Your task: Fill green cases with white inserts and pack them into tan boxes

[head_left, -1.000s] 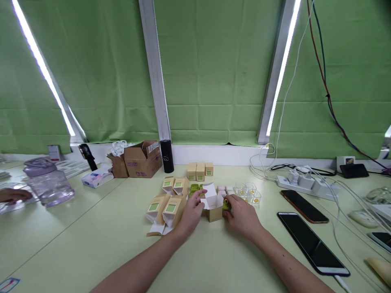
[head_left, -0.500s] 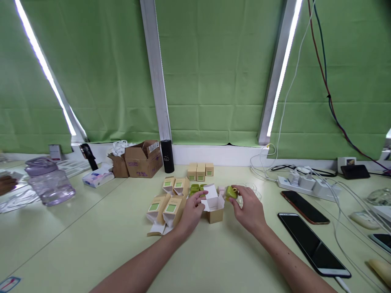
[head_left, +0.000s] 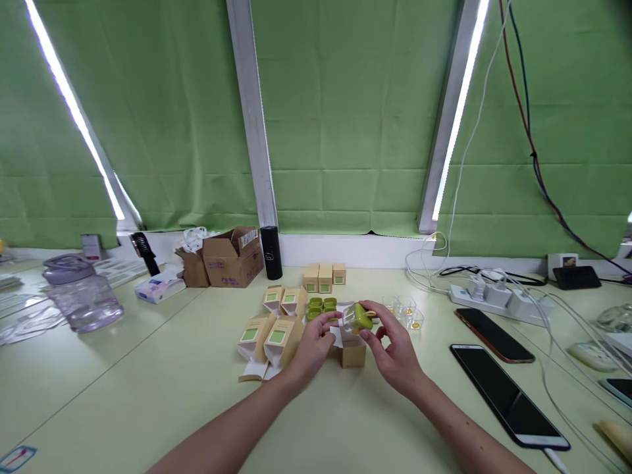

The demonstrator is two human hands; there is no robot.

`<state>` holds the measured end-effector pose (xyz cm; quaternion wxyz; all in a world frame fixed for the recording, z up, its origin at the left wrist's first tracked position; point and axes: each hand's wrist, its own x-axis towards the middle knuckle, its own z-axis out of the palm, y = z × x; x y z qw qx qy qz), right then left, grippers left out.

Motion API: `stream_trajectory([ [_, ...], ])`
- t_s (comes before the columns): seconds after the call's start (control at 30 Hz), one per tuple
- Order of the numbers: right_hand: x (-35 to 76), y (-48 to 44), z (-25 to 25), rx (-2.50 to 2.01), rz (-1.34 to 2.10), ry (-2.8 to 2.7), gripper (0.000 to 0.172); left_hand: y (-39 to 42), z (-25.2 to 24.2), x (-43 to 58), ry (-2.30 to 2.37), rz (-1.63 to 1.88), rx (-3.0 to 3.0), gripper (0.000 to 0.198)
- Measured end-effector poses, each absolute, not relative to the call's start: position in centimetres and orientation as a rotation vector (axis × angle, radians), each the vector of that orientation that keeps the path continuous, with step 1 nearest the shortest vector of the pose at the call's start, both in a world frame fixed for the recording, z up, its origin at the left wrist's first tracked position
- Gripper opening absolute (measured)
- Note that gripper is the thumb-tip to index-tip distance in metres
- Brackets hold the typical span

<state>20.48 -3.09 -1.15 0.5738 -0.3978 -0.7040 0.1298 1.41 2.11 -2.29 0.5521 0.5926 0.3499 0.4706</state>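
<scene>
My right hand (head_left: pixel 390 342) is closed on a small clear jar with a green lid (head_left: pixel 360 317) and a yellowish loop. The jar is tilted, its clear end toward my left hand. Below it stands a small brown cardboard box (head_left: pixel 353 357) with its white-lined flaps open. My left hand (head_left: pixel 316 339) is closed at the box's left flap, fingertips close to the jar; whether they touch it I cannot tell. Several green square lids (head_left: pixel 322 307) sit just behind. Several clear cups (head_left: pixel 405 311) stand behind my right hand.
Several open brown boxes with green labels (head_left: pixel 277 339) lie left of my left hand. More closed boxes (head_left: pixel 324 278) stand farther back. Phones (head_left: pixel 503 388) and a power strip (head_left: pixel 494 296) with cables lie right. A purple jug (head_left: pixel 83 296) and a carton (head_left: pixel 232 258) stand left.
My right hand has brought the green-lidded jar leftward over the open box, turning its clear end left. The box has shifted slightly right and nearer. The other person's hand at far left is gone.
</scene>
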Motion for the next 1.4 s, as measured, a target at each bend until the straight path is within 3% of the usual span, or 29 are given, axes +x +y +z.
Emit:
stream_trajectory([
  [0.57,22.0,-2.2,-1.4,-1.105,0.206,-1.715,0.034,2.0,-2.0,1.3,0.822,1.075,1.431,0.055],
  [0.97,21.6,-2.8,-1.6,-1.086,-0.055,-1.920,0.043,2.1,-2.3,1.3,0.806,1.105,1.443,0.053],
  [1.4,20.9,-3.1,-1.7,-1.135,0.063,-1.987,0.026,2.2,-2.4,1.3,0.849,1.127,1.479,0.051],
])
